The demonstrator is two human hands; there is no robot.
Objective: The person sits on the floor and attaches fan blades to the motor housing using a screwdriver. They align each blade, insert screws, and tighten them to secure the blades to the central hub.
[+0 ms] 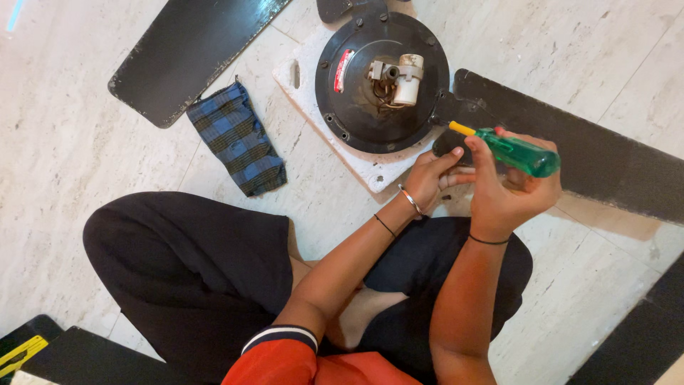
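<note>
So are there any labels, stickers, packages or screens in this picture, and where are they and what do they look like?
Sticker: a narrow red and white strip, curved along the left inner part of the round black fan motor housing; its print is too small to tell.
Yellow and black object: at the bottom left corner, mostly cut off; whether it bears a label cannot be told.
No packages, signs or screens are in view.

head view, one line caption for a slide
Right hand holds a green screwdriver at a fan motor; left hand steadies the blade.
</note>
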